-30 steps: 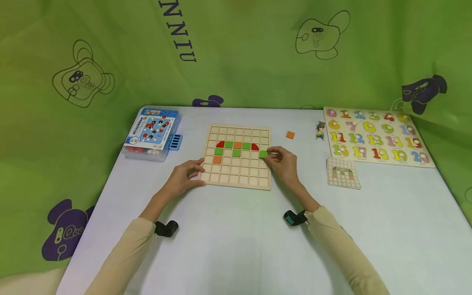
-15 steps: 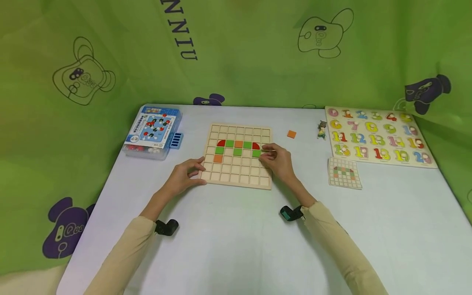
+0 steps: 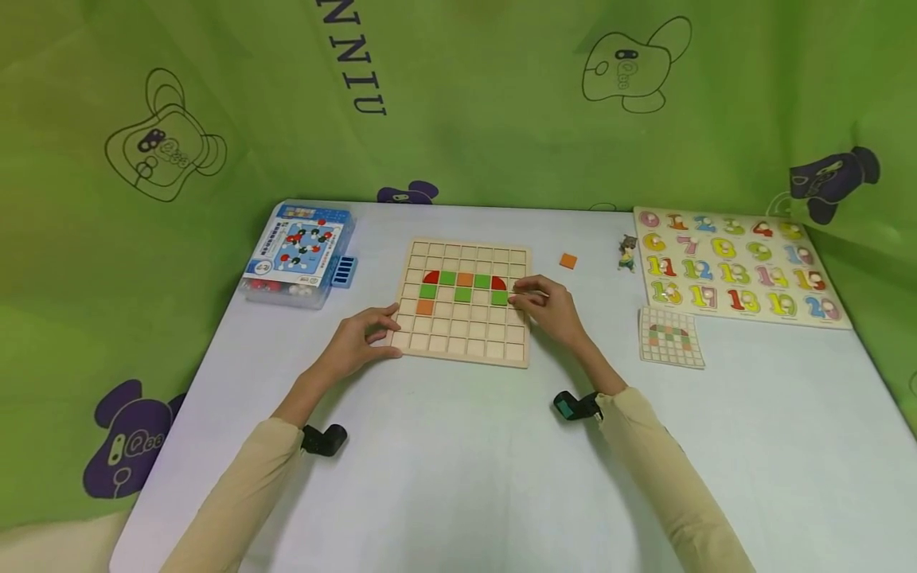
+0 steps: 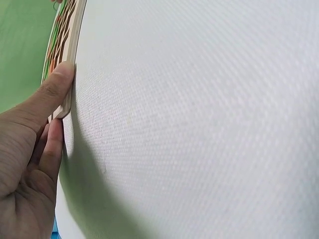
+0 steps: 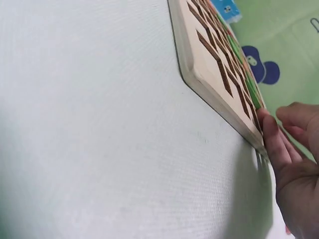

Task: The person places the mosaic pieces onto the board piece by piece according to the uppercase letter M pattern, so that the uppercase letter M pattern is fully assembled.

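Note:
A wooden grid board (image 3: 458, 329) lies on the white table. My left hand (image 3: 351, 342) grips its near left corner, thumb along the front edge and fingers at the left side. My right hand (image 3: 557, 312) is at the board's right side, its fingertips right at a green square tile (image 3: 499, 298) lying in the grid. In the right wrist view the thumb (image 5: 271, 127) meets the board's edge while the index finger stands apart from it. Other tiles form an arch: red quarter-circles at the ends of a row, green and orange squares between, and an orange square (image 3: 426, 307) lower left.
A loose orange tile (image 3: 568, 260) lies right of the board, near a small figurine (image 3: 626, 253). Further right are a number puzzle board (image 3: 741, 267) and a pattern card (image 3: 671, 337). A boxed molecule set (image 3: 297, 255) and blue piece (image 3: 344, 271) stand back left.
My right hand has brought the green tile leftward from the board's right edge into a grid cell, then its fingers have drawn slightly back right. My left hand has stayed at the corner.

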Motion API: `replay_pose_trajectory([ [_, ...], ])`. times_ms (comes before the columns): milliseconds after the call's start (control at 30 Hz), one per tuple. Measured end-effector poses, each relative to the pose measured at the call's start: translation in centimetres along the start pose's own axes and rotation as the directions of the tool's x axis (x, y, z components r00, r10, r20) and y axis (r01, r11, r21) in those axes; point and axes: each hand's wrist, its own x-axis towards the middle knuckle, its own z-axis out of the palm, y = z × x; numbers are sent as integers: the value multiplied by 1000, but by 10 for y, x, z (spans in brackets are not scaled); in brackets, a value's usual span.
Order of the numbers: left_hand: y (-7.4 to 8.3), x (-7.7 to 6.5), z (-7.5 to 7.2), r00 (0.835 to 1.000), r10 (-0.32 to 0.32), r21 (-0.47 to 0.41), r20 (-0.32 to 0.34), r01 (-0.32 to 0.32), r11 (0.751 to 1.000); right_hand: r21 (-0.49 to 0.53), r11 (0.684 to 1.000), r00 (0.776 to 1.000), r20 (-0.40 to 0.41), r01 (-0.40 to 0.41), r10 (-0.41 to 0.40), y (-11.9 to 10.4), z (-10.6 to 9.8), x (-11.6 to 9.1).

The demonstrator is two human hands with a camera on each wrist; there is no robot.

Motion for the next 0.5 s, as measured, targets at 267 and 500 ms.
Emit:
replay_pose_trajectory([
  [267,1,0,0,1000,-5,9,-1,5,1000,54,998,999,26,-26,25,-19,0,-4],
  [500,1,0,0,1000,-7,8,1,7,1000,86,996,997,78,-23,17,-25,-3,-5],
])
